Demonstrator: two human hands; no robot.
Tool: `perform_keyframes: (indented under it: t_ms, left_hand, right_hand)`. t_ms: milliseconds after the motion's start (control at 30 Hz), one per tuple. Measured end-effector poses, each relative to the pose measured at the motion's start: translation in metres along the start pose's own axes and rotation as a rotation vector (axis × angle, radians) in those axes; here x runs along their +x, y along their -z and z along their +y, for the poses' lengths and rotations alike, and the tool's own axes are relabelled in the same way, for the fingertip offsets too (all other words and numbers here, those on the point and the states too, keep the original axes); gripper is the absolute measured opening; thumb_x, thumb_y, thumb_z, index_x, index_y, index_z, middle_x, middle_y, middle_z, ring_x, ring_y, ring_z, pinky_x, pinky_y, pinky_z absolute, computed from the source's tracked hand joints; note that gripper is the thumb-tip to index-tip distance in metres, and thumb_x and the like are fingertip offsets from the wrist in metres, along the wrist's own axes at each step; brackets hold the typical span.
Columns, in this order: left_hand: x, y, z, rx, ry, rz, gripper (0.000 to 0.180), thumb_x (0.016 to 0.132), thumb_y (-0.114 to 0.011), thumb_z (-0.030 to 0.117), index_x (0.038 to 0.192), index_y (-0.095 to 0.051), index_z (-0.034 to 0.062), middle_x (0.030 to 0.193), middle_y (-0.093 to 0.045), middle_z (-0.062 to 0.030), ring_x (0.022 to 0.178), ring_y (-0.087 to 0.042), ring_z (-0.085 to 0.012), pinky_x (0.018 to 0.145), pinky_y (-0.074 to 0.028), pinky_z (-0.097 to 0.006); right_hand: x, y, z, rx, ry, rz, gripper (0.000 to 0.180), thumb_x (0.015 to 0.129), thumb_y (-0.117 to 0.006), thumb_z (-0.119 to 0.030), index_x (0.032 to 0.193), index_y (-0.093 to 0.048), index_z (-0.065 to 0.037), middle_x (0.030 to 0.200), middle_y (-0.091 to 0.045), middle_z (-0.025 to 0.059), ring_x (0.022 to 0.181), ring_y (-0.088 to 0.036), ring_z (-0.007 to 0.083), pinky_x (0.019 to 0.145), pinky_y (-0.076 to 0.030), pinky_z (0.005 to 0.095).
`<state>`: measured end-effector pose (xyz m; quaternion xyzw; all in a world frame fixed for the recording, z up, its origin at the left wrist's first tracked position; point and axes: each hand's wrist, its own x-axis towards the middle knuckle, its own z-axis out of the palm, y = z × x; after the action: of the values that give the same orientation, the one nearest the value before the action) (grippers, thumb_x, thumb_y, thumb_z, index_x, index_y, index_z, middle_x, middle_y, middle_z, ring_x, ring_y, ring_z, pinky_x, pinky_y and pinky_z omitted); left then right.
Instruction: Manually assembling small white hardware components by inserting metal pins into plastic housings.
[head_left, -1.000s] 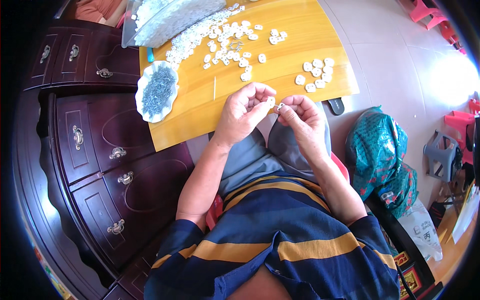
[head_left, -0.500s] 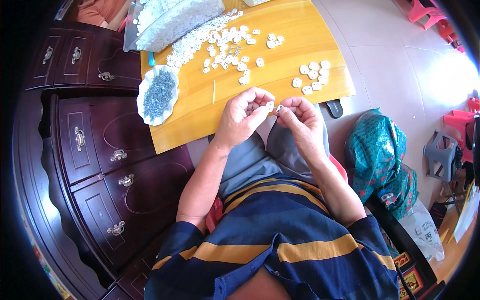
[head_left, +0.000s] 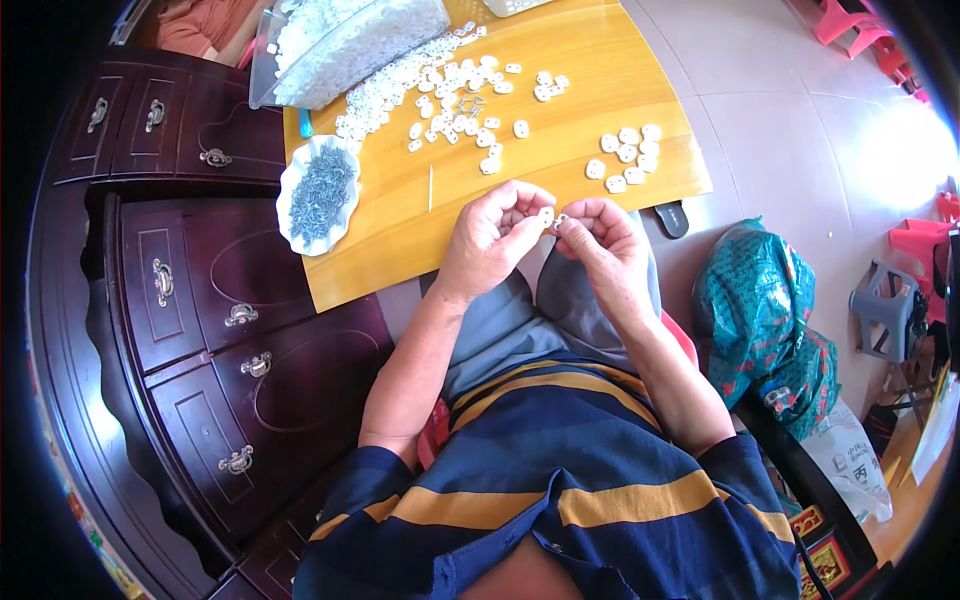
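Note:
Over the near edge of the wooden table, my left hand [head_left: 484, 243] pinches a small white plastic piece with holes [head_left: 546, 216] between thumb and fingers. Close beside it, my right hand [head_left: 606, 246] pinches a second small pale piece [head_left: 561, 221], partly covered by the thumb; its exact kind is too small to tell. The two pieces almost meet, and whether they touch I cannot tell. Similar white pieces lie scattered beyond my hands, with a separate group [head_left: 627, 153] at the right. A scalloped white dish [head_left: 288, 190] on the left holds many small dark metal screws or nails [head_left: 322, 190].
A clear bin [head_left: 358, 52] heaped with white pieces stands at the table's far left. A thin pale stick [head_left: 431, 188] lies on the tabletop [head_left: 385, 235]. Dark wooden drawers [head_left: 240, 280] flank my left side, green bags [head_left: 755, 300] my right. Another person's arm [head_left: 205, 30] shows far left.
The white piece in my left hand has come slightly closer to the piece in my right hand and shows more of its face. Both grips stay as they were.

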<state>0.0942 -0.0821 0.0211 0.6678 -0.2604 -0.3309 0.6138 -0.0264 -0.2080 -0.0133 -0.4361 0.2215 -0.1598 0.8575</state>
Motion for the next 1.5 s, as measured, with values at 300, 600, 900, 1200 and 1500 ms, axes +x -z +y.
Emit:
perform_keyframes:
  t_ms: [300, 600, 900, 1200, 1500]
  left_hand:
    - [0.003, 0.003, 0.005, 0.166, -0.066, -0.044, 0.015, 0.096, -0.063, -0.002, 0.109, -0.072, -0.0031, 0.096, -0.069, -0.0024, 0.085, -0.065, -0.0081, 0.076, -0.054, -0.022]
    - [0.002, -0.004, 0.022, 0.395, -0.086, -0.048, 0.032, 0.088, -0.070, 0.002, 0.120, -0.067, -0.0004, 0.097, -0.067, -0.0090, 0.077, -0.069, -0.0157, 0.068, -0.055, -0.028]
    - [0.001, -0.019, 0.006, 0.858, -0.510, 0.080, 0.044, 0.078, -0.077, 0.008, 0.121, -0.066, 0.0060, 0.107, -0.067, -0.0113, 0.095, -0.068, -0.0317, 0.080, -0.057, -0.041]
    - [0.003, -0.016, 0.004, 0.770, -0.443, 0.045, 0.033, 0.079, -0.077, 0.008, 0.111, -0.070, 0.0049, 0.103, -0.071, -0.0115, 0.092, -0.069, -0.0322, 0.079, -0.057, -0.041]
    - [0.003, -0.014, 0.007, 0.736, -0.420, 0.015, 0.032, 0.080, -0.078, 0.010, 0.110, -0.070, 0.0048, 0.101, -0.071, -0.0121, 0.092, -0.069, -0.0327, 0.079, -0.057, -0.041]
  right_hand:
    - [-0.001, -0.002, -0.003, -0.067, -0.074, 0.001, 0.017, 0.098, -0.070, -0.009, 0.111, -0.067, 0.000, 0.092, -0.073, 0.0028, 0.080, -0.065, 0.0057, 0.072, -0.053, 0.0198]
    - [0.001, 0.002, -0.004, -0.024, -0.158, -0.013, 0.018, 0.099, -0.070, -0.018, 0.108, -0.070, -0.002, 0.093, -0.073, 0.0021, 0.082, -0.066, 0.0056, 0.075, -0.051, 0.0206]
    - [0.002, 0.005, 0.006, 0.185, -0.168, 0.016, 0.013, 0.098, -0.069, -0.014, 0.107, -0.070, -0.005, 0.097, -0.073, 0.0027, 0.084, -0.067, 0.0081, 0.077, -0.053, 0.0228]
    - [0.002, 0.010, 0.004, 0.252, -0.246, -0.021, 0.017, 0.102, -0.064, -0.020, 0.106, -0.071, -0.006, 0.095, -0.073, 0.0021, 0.083, -0.067, 0.0063, 0.075, -0.054, 0.0213]
    - [0.001, 0.007, 0.006, 0.154, -0.188, 0.008, 0.019, 0.102, -0.064, -0.022, 0.105, -0.073, -0.005, 0.093, -0.073, 0.0015, 0.081, -0.065, 0.0055, 0.073, -0.051, 0.0203]
